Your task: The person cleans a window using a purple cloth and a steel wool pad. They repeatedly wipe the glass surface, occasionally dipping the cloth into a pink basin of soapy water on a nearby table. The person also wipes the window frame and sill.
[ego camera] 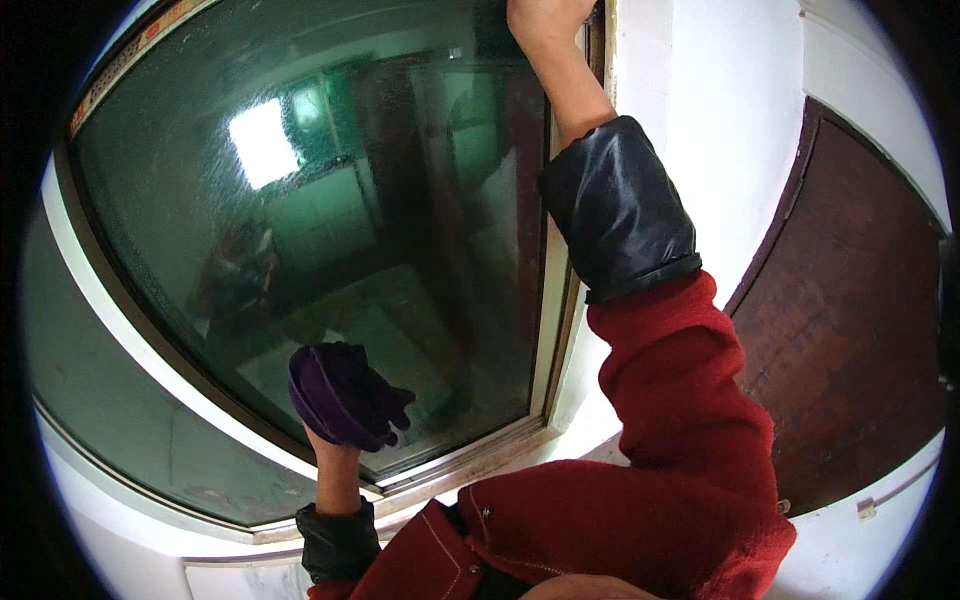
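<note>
A dark purple cloth (341, 394) covers my left hand, of which only the bare wrist shows. It is bunched at the lower part of a large window pane (442, 315), and its ragged edge points to the right. Whether the cloth touches the glass is hard to tell. High up, my right hand (551, 21) is raised beside the pane's right edge, near the window frame (551, 330). Its fingers are cut off by the top of the picture.
Bright light and a room reflect in the dark glass. Below and left, past a white frame bar (172, 375), is another pane (150, 442). A white wall (720, 120) stands to the right, then a dark brown door (855, 322). My sleeves are red with black cuffs.
</note>
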`<action>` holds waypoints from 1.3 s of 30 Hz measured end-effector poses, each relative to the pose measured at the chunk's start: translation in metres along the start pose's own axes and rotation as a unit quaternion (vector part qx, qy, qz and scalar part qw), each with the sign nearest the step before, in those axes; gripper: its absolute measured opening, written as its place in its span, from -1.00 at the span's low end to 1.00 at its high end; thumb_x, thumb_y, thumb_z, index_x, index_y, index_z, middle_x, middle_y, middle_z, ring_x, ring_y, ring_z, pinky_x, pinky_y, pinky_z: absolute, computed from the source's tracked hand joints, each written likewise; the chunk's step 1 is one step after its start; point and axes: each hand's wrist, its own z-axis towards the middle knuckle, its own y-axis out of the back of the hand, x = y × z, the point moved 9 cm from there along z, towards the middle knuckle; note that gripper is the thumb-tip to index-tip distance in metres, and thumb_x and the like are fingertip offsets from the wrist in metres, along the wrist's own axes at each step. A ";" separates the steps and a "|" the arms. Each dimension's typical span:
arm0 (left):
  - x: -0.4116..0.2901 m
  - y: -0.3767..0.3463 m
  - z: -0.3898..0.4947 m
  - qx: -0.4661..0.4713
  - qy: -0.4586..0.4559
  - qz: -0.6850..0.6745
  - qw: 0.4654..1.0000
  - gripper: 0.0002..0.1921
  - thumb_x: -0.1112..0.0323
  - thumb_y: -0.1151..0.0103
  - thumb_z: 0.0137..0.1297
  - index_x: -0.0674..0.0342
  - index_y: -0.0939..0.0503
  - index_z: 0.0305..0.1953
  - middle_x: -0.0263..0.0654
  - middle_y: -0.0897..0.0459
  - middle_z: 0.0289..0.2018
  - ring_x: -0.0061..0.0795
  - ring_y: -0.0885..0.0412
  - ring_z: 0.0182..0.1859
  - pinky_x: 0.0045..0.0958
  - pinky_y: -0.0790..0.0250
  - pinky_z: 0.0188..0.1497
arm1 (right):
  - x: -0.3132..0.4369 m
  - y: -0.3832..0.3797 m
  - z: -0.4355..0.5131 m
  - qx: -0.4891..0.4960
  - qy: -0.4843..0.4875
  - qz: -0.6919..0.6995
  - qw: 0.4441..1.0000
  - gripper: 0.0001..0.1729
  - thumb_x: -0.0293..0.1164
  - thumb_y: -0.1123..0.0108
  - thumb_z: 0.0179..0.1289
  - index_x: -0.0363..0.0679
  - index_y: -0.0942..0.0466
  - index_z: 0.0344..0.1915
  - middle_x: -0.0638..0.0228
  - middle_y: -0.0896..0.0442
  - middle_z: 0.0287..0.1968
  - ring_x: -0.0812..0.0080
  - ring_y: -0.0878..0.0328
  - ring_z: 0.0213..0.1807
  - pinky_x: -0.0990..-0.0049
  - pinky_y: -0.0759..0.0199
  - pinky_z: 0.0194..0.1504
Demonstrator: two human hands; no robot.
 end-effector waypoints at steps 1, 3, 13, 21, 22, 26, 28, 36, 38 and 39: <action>0.012 -0.004 -0.002 -0.009 -0.002 0.029 1.000 -0.56 0.25 -0.02 0.41 0.22 -0.36 0.26 -0.17 -0.48 0.18 -0.26 -0.43 0.23 -0.30 -0.21 0.32 | 0.006 0.004 -0.004 -0.012 0.015 -0.002 1.000 -0.53 -0.64 0.09 0.17 -0.51 -0.34 0.12 -0.23 -0.47 0.05 -0.17 -0.41 0.08 0.10 -0.30 0.10; 0.023 -0.008 -0.012 -0.020 0.023 -0.030 0.999 -0.56 0.25 0.00 0.42 0.23 -0.34 0.27 -0.19 -0.49 0.17 -0.27 -0.44 0.22 -0.30 -0.23 0.31 | 0.013 0.023 -0.048 0.081 -0.005 0.060 0.995 -0.51 -0.65 0.10 0.17 -0.50 -0.34 0.15 -0.22 -0.47 0.08 -0.17 -0.40 0.11 0.09 -0.28 0.13; -0.018 0.005 0.002 -0.022 -0.002 -0.079 0.997 -0.62 0.29 -0.14 0.28 0.15 -0.49 0.12 -0.18 -0.55 0.08 -0.17 -0.47 0.16 -0.23 -0.28 0.25 | 0.017 0.091 -0.193 0.149 -0.023 0.049 0.987 -0.41 -0.61 0.01 0.21 -0.50 -0.23 0.27 -0.23 -0.37 0.21 -0.21 -0.31 0.26 0.00 -0.19 0.23; -0.040 0.013 0.013 -0.028 -0.021 -0.031 0.999 -0.63 0.29 -0.17 0.21 0.16 -0.56 0.06 -0.16 -0.57 0.08 -0.11 -0.47 0.17 -0.20 -0.22 0.28 | 0.009 0.019 -0.050 0.052 0.017 0.051 0.997 -0.46 -0.63 0.00 0.13 -0.39 -0.36 0.19 -0.08 -0.47 0.15 -0.09 -0.40 0.18 0.09 -0.23 0.14; -0.028 0.013 0.009 -0.036 0.034 -0.106 0.993 -0.63 0.29 -0.17 0.22 0.17 -0.55 0.07 -0.16 -0.56 0.09 -0.13 -0.48 0.17 -0.22 -0.23 0.28 | 0.017 0.037 -0.076 0.124 -0.013 0.076 0.989 -0.40 -0.65 -0.08 0.07 -0.35 -0.35 0.20 -0.02 -0.47 0.16 -0.04 -0.41 0.19 0.10 -0.23 0.09; -0.071 0.038 0.051 -0.078 -0.151 0.154 0.973 -0.62 0.33 -0.16 0.29 0.26 -0.48 0.12 -0.20 -0.55 0.10 -0.25 -0.51 0.12 -0.33 -0.26 0.25 | 0.007 0.109 -0.199 0.164 -0.008 0.064 0.984 -0.33 -0.73 -0.01 -0.03 -0.32 -0.40 0.20 0.02 -0.45 0.22 0.04 -0.37 0.29 0.20 -0.24 0.04; -0.051 0.041 0.074 -0.109 -0.038 -0.121 0.986 -0.60 0.35 -0.16 0.31 0.29 -0.43 0.14 -0.21 -0.55 0.09 -0.32 -0.50 0.11 -0.35 -0.26 0.24 | 0.005 0.135 -0.226 0.279 -0.046 0.174 0.943 -0.47 -0.69 -0.07 0.16 -0.36 -0.41 0.20 -0.01 -0.45 0.22 -0.02 -0.37 0.28 0.19 -0.25 0.19; -0.222 0.112 0.250 -0.382 -0.347 -0.188 0.836 -0.68 0.58 0.03 0.21 0.26 -0.43 0.01 -0.04 -0.54 -0.10 -0.12 -0.53 0.01 -0.33 -0.35 0.12 | -0.015 0.175 -0.153 0.208 -0.190 0.277 0.919 -0.56 -0.55 0.03 0.38 -0.38 -0.35 0.24 -0.04 -0.42 0.25 0.01 -0.35 0.29 0.24 -0.17 0.31; -0.262 0.111 0.304 -0.374 -0.371 -0.197 0.827 -0.59 0.63 -0.12 0.03 0.30 -0.49 0.00 -0.01 -0.59 -0.05 0.04 -0.53 0.05 -0.16 -0.37 0.11 | -0.021 0.168 -0.156 0.207 -0.224 0.305 0.902 -0.56 -0.53 0.03 0.40 -0.37 -0.34 0.25 -0.02 -0.40 0.27 0.04 -0.34 0.30 0.25 -0.16 0.32; -0.284 0.101 0.320 -0.390 -0.417 -0.182 0.800 -0.68 0.60 0.00 0.12 0.34 -0.48 -0.04 0.03 -0.59 -0.10 0.08 -0.52 0.03 -0.13 -0.36 0.10 | -0.029 0.165 -0.160 0.206 -0.240 0.312 0.896 -0.56 -0.51 0.03 0.41 -0.35 -0.34 0.26 0.00 -0.40 0.27 0.07 -0.33 0.32 0.27 -0.14 0.34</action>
